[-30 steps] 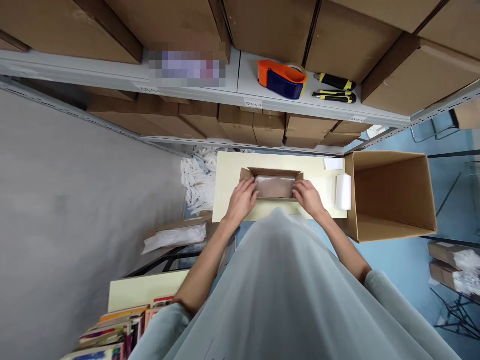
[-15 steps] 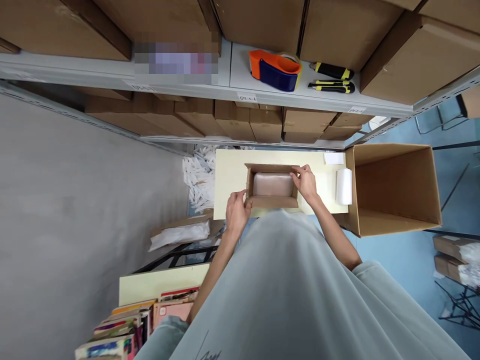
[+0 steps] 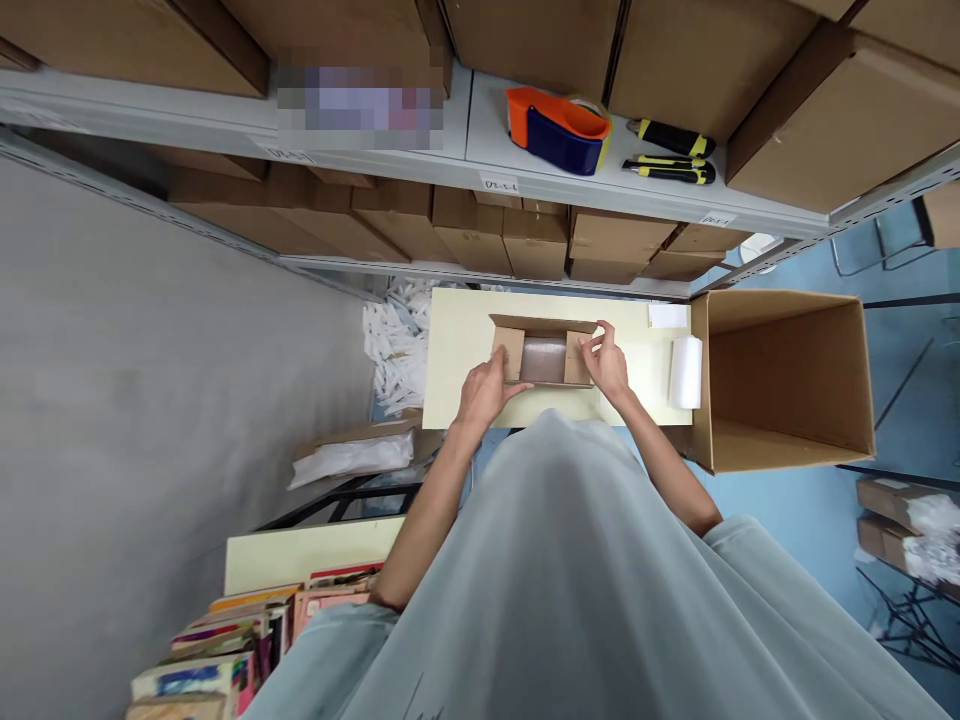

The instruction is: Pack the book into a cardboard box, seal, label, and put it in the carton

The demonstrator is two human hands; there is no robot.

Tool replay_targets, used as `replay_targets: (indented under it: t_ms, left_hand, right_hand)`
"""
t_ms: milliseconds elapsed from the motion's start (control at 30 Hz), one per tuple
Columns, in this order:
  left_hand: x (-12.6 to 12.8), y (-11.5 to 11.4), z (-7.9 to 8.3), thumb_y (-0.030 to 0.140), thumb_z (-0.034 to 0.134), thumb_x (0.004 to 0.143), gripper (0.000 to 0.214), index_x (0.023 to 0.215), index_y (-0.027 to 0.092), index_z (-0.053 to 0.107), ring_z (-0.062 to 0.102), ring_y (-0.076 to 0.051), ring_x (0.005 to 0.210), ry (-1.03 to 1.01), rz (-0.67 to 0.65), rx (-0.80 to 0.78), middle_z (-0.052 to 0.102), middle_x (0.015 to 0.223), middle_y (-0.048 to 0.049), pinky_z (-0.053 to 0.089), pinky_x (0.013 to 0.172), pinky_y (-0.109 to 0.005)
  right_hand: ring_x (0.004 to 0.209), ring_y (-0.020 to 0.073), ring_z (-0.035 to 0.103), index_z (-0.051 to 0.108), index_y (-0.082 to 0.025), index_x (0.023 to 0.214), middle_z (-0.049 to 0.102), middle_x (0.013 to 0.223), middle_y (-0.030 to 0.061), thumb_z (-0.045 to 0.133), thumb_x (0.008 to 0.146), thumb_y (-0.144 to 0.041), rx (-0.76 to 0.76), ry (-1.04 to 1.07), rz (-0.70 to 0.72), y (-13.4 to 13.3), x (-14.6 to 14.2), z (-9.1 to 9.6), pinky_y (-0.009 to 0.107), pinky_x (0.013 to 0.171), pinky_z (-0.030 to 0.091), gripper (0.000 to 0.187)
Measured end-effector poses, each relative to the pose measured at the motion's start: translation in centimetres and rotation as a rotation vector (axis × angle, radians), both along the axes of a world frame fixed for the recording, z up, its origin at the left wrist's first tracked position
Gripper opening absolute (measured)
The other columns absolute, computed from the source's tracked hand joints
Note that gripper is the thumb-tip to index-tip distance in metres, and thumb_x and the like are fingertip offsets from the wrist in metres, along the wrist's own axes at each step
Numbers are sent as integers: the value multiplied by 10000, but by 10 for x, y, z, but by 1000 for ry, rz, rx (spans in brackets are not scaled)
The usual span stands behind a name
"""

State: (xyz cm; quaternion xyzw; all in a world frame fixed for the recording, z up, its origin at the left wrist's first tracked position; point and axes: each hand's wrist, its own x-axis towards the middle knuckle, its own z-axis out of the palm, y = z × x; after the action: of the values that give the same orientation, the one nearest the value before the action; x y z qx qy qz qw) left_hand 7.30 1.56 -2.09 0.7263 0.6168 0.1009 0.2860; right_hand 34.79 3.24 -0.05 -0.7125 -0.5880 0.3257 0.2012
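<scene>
A small cardboard box [image 3: 509,350] sits on the pale yellow table, its two short end flaps folded inward and its long flaps standing up. Between the end flaps shows a wrapped item [image 3: 543,360] with a translucent, shiny surface. My left hand [image 3: 481,390] grips the box's left end, fingers on the left flap and thumb along the near side. At the opposite end, my right hand [image 3: 609,362] has its fingers bent around the right flap and the far right corner.
A white roll [image 3: 685,372] and a white label stack [image 3: 667,316] lie at the table's right. Beyond them stands a large open carton [image 3: 787,380]. Above, a shelf holds a tape dispenser [image 3: 559,130], cutters [image 3: 671,155] and boxes. Paper shreds [image 3: 397,350] are at left.
Both short end flaps have been folded inward over the wrapped item, covering its ends. My left hand has moved up and right onto the left flap; the right hand has stayed at the right end.
</scene>
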Motion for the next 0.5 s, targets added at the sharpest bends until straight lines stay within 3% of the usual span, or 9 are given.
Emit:
replay_targets:
  t_ms: [100, 167, 233, 300, 367, 433, 500]
  left_hand:
    - [3, 15, 4, 622, 967, 814, 1361, 1794, 75, 198, 425, -526, 1644, -29, 124, 125, 332, 1767, -407, 479, 1263, -578]
    - [2, 23, 5, 646, 993, 763, 1404, 1806, 138, 201, 279, -531, 1713, -48, 128, 165, 135, 1843, -383, 430, 1305, -600]
    - [-2, 28, 5, 640, 992, 769, 1349, 1799, 184, 249, 214, -520, 1737, -82, 100, 169, 78, 1865, -350, 399, 1326, -618]
    - [-7, 31, 3, 599, 992, 791, 1320, 1796, 177, 248, 238, -497, 1737, -129, 78, 147, 169, 1851, -348, 385, 1339, -610]
    - [-11, 32, 0, 528, 988, 823, 1299, 1800, 162, 213, 381, -452, 1689, -176, 68, 95, 377, 1781, -331, 400, 1338, -574]
    - [-14, 32, -3, 459, 982, 838, 1251, 1794, 174, 226, 523, -410, 1603, -192, 66, 36, 567, 1669, -274, 427, 1322, -545]
    - [-15, 31, -5, 425, 979, 834, 1189, 1776, 195, 291, 552, -405, 1581, -171, 73, -9, 656, 1595, -229, 446, 1304, -537]
  right_hand:
    - [874, 259, 755, 487, -190, 1523, 789, 1103, 86, 454, 1115, -566, 26, -30, 7, -5, 11, 1, 371, 837, 567, 556]
    - [860, 241, 741, 576, -197, 1421, 776, 1096, 85, 462, 1109, -574, 34, -67, 13, -9, 15, 0, 359, 829, 564, 502]
    - [845, 231, 741, 577, -190, 1433, 770, 1168, 107, 482, 1099, -575, 47, -85, -12, -13, 16, -3, 364, 824, 574, 518]
    - [880, 241, 766, 499, -183, 1543, 760, 1283, 137, 508, 1091, -570, 61, -61, -57, -15, 15, -7, 385, 832, 597, 595]
    - [996, 263, 797, 408, -173, 1629, 764, 1344, 148, 537, 1089, -536, 36, -5, -63, -14, 11, -11, 403, 882, 619, 663]
    - [1113, 275, 802, 337, -151, 1688, 792, 1331, 138, 559, 1090, -478, -27, 28, -26, -12, 7, -13, 411, 948, 628, 717]
    - [1156, 281, 797, 239, -135, 1756, 820, 1292, 120, 564, 1098, -446, -86, 20, 6, -9, 6, -12, 414, 983, 627, 797]
